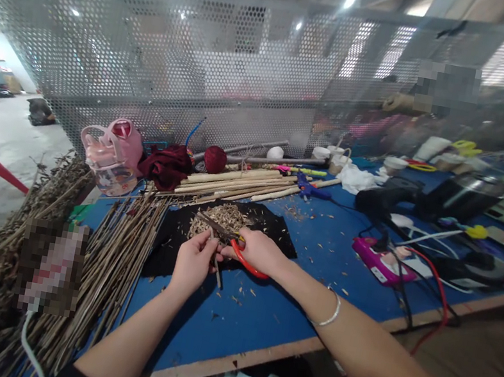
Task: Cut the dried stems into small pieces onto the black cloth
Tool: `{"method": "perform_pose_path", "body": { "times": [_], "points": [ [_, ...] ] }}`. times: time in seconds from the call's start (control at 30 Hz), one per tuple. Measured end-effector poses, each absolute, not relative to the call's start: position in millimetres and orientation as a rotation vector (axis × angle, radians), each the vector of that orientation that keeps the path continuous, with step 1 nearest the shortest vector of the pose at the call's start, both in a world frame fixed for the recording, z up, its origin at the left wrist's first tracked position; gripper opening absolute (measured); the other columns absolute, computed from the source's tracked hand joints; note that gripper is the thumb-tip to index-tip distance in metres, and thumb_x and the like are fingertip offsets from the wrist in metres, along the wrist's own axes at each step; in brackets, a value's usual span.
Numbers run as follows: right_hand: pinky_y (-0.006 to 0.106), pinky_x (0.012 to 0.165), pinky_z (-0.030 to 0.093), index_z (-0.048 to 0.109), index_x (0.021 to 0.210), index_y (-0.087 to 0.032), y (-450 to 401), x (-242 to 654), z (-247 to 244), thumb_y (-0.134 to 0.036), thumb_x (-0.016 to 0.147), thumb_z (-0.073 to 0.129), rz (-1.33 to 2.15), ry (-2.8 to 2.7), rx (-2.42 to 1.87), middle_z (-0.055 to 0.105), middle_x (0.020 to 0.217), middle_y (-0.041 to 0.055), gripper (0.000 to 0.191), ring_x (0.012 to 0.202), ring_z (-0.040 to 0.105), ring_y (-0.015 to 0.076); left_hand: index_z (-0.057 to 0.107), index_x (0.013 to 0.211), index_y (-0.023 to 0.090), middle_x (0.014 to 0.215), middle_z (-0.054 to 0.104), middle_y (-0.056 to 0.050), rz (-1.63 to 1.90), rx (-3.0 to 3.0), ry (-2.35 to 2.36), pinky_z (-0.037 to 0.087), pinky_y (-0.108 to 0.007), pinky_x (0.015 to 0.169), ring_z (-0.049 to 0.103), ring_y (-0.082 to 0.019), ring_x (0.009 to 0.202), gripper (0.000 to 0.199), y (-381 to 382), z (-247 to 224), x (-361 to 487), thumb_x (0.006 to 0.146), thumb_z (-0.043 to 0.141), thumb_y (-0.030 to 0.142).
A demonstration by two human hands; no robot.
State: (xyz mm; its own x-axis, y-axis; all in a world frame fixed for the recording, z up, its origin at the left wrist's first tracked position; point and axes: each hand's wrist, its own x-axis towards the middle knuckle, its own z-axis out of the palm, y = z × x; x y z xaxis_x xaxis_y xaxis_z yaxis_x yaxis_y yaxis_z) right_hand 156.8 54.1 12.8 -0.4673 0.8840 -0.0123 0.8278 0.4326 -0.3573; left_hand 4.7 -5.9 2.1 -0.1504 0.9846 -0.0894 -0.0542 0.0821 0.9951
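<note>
My right hand (260,252) grips scissors with red-orange handles (248,267), their blades pointing left over a heap of short chopped plant pieces (225,215). Close beside it, my left hand (193,261) is closed, thumb and fingers pinching a thin dry stalk (218,277) whose end sticks out below. The fingertips of both hands nearly meet near the blades. Under the heap lies a black cloth (281,229), spread on the blue tabletop (300,301). Whether the blades touch the stalk is hard to make out.
Long dry stalks (123,257) lie left of my hands. Behind are peeled sticks (233,182), dark red yarn (215,159), a pink bag (114,154) and a blue glue gun (308,187). A purple power strip (380,262) with cables sits right. A perforated metal screen (167,63) closes the back.
</note>
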Motion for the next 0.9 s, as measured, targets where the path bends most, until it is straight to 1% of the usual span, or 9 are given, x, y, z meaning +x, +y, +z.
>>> {"method": "perform_pose_path", "body": {
  "times": [0.1,0.17,0.23,0.33,0.43,0.57,0.7,0.9],
  "points": [
    [0.025,0.056,0.036,0.054,0.087,-0.020,52.7,157.3,15.1,-0.072,0.065,0.050,0.381,-2.497,-1.506,0.065,0.078,0.0069,0.057,0.072,0.062,0.0218,0.057,0.099,0.017,0.073,0.060,-0.002,1.285,0.985,1.341,0.043,-0.016,0.040,0.055,-0.009,0.053,0.038,-5.5,2.4,6.1,0.072,0.057,0.043],
    [0.025,0.056,0.035,0.052,0.090,-0.020,50.6,157.7,16.4,-0.072,0.063,0.052,0.379,-2.489,-1.479,0.063,0.078,0.0060,0.059,0.072,0.061,0.0215,0.055,0.102,0.016,0.078,0.062,-0.003,1.305,0.942,1.340,0.045,-0.017,0.042,0.055,-0.009,0.054,0.038,-4.5,2.0,6.6,0.073,0.056,0.041],
    [0.025,0.056,0.035,0.050,0.091,-0.019,48.7,158.6,17.1,-0.072,0.061,0.055,0.410,-2.486,-1.423,0.062,0.080,0.0053,0.061,0.072,0.060,0.0203,0.056,0.096,0.014,0.081,0.063,-0.005,1.327,0.930,1.318,0.047,-0.019,0.044,0.056,-0.010,0.056,0.035,-3.5,1.4,6.7,0.073,0.056,0.041],
    [0.025,0.059,0.036,0.049,0.088,-0.018,47.1,159.3,17.5,-0.071,0.056,0.060,0.398,-2.482,-1.315,0.059,0.082,0.0053,0.062,0.073,0.057,0.0187,0.057,0.083,0.013,0.084,0.064,-0.008,1.339,0.928,1.282,0.049,-0.022,0.047,0.059,-0.012,0.060,0.031,-3.2,0.8,7.0,0.071,0.058,0.042],
    [0.027,0.063,0.038,0.049,0.085,-0.017,45.6,158.2,18.4,-0.068,0.055,0.063,0.370,-2.469,-1.234,0.056,0.082,0.0056,0.061,0.075,0.055,0.0188,0.058,0.080,0.012,0.078,0.066,-0.008,1.333,0.928,1.234,0.050,-0.025,0.051,0.061,-0.015,0.062,0.032,-4.5,0.1,8.3,0.071,0.059,0.043],
    [0.030,0.069,0.039,0.049,0.091,-0.016,42.6,154.3,18.9,-0.064,0.056,0.065,0.371,-2.436,-1.201,0.056,0.087,0.0071,0.061,0.083,0.054,0.0209,0.058,0.079,0.014,0.071,0.065,-0.006,1.349,0.974,1.204,0.049,-0.025,0.054,0.061,-0.016,0.062,0.030,-6.9,0.2,10.6,0.073,0.057,0.043],
    [0.029,0.065,0.038,0.049,0.087,-0.017,40.8,150.3,15.6,-0.064,0.056,0.065,0.361,-2.415,-1.247,0.057,0.085,0.0060,0.058,0.080,0.056,0.0209,0.058,0.076,0.015,0.067,0.064,-0.004,1.377,1.062,1.226,0.048,-0.025,0.056,0.060,-0.015,0.058,0.027,-9.2,3.7,11.6,0.077,0.053,0.042],
    [0.026,0.056,0.034,0.048,0.089,-0.019,39.8,147.2,9.2,-0.067,0.061,0.060,0.433,-2.420,-1.377,0.062,0.080,0.0041,0.056,0.073,0.060,0.0204,0.060,0.074,0.015,0.058,0.061,-0.002,1.406,1.112,1.328,0.041,-0.020,0.048,0.052,-0.011,0.048,0.026,-11.8,11.2,10.7,0.075,0.054,0.041]
  ]
}}
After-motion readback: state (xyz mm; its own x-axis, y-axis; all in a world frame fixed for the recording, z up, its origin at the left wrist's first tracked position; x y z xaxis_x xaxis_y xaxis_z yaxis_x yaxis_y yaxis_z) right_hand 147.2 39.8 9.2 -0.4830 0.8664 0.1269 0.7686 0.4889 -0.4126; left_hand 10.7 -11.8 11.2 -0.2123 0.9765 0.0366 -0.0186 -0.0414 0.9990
